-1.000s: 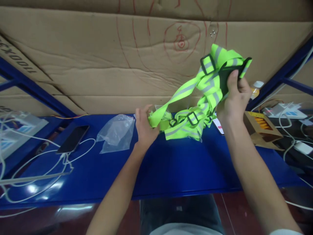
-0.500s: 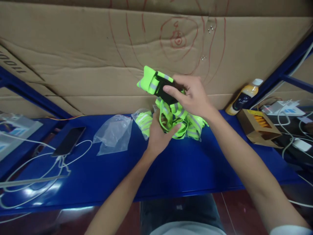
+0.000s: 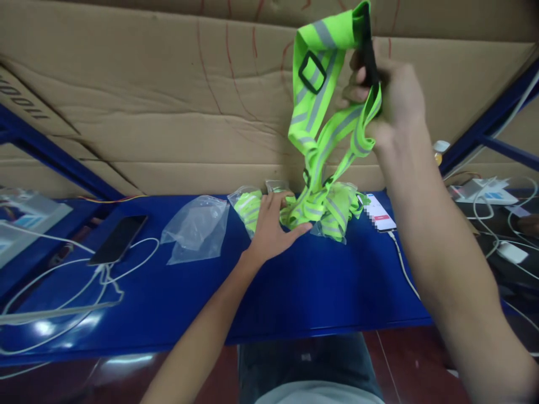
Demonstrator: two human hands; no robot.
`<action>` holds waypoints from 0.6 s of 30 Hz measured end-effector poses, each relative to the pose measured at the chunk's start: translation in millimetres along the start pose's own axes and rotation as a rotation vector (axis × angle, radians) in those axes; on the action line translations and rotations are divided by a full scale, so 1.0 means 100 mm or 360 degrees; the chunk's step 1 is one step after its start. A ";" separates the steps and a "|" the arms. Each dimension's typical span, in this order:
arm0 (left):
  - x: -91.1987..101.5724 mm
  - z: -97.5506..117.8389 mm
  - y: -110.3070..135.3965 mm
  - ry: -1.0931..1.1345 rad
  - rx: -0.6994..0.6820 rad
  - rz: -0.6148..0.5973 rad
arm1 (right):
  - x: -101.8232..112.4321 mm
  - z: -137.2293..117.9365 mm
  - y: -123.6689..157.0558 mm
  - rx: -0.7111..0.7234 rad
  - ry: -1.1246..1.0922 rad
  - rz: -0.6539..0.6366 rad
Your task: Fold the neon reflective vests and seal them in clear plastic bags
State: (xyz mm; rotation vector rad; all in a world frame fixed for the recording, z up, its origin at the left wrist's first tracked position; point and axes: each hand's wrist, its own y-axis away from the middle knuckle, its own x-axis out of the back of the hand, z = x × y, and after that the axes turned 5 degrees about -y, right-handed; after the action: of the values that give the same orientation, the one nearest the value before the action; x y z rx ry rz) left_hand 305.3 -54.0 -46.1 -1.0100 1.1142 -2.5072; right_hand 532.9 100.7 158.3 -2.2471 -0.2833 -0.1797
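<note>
My right hand (image 3: pixel 389 95) is raised high, closed on the black end of a neon-green reflective strap vest (image 3: pixel 322 106) with grey stripes and black buckles. The strap hangs down from it to a bunched green pile (image 3: pixel 330 207) on the blue table (image 3: pixel 295 292). My left hand (image 3: pixel 272 227) rests on the table against the low end of the strap, fingers spread over it. A bagged green vest (image 3: pixel 247 206) lies just left of that hand.
An empty clear plastic bag (image 3: pixel 196 227) lies left of my hand. A dark phone (image 3: pixel 118 240) with white cables (image 3: pixel 76 292) sits at far left. A white phone (image 3: pixel 379 213) with a cable is on the right. Cardboard sheets (image 3: pixel 147 112) back the table.
My right hand has lifted the strap's black end up and to the right, drawing the vest out of the pile. My left hand has stayed low by the pile and opened out.
</note>
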 end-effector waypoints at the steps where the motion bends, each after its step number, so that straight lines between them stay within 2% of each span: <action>1: 0.01 0.02 -0.02 0.0110 0.0022 0.0002 | -0.04 -0.03 0.01 -0.0184 -0.0121 -0.0064; 2: 0.02 0.04 -0.03 0.0201 0.0094 0.0044 | -0.11 -0.05 0.04 -0.0445 -0.0263 -0.0145; 3: 0.04 0.05 -0.04 0.0266 0.0193 0.0126 | -0.20 -0.08 0.08 -0.0599 -0.0341 -0.0170; 4: 0.06 0.06 -0.05 0.0295 0.0284 0.0232 | -0.31 -0.09 0.13 -0.0653 -0.0364 -0.0157; 5: 0.09 0.06 -0.06 0.0284 0.0347 0.0356 | -0.41 -0.10 0.20 -0.0645 -0.0318 -0.0166; 6: 0.11 0.06 -0.06 0.0237 0.0368 0.0491 | -0.51 -0.11 0.28 -0.0508 -0.0245 -0.0233; 8: 0.16 0.07 -0.05 0.0063 0.0290 0.0733 | -0.67 -0.12 0.46 -0.0368 -0.0061 -0.0624; 9: 0.19 0.07 -0.05 -0.0038 0.0212 0.0797 | -0.74 -0.11 0.56 -0.0307 0.0038 -0.0755; 11: 0.23 0.08 -0.04 -0.0175 0.0015 0.0716 | -0.84 -0.10 0.75 -0.0159 0.0252 -0.0975; 13: 0.25 0.08 -0.05 -0.0190 -0.0145 0.0440 | -0.92 -0.06 0.92 -0.0040 0.0399 -0.1027; 15: 0.23 0.08 -0.06 -0.0167 -0.0165 0.0191 | -0.96 -0.02 1.07 -0.0014 0.0466 -0.0962; 18: 0.18 0.08 -0.08 -0.0154 -0.0042 -0.0009 | -0.95 0.01 1.25 -0.0105 0.0464 -0.0771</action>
State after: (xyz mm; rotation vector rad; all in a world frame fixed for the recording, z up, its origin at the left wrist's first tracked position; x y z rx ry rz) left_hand 298.0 -61.6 -27.4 -1.1295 1.1202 -2.4258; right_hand 474.2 10.2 43.7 -2.1441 -0.6654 -0.7740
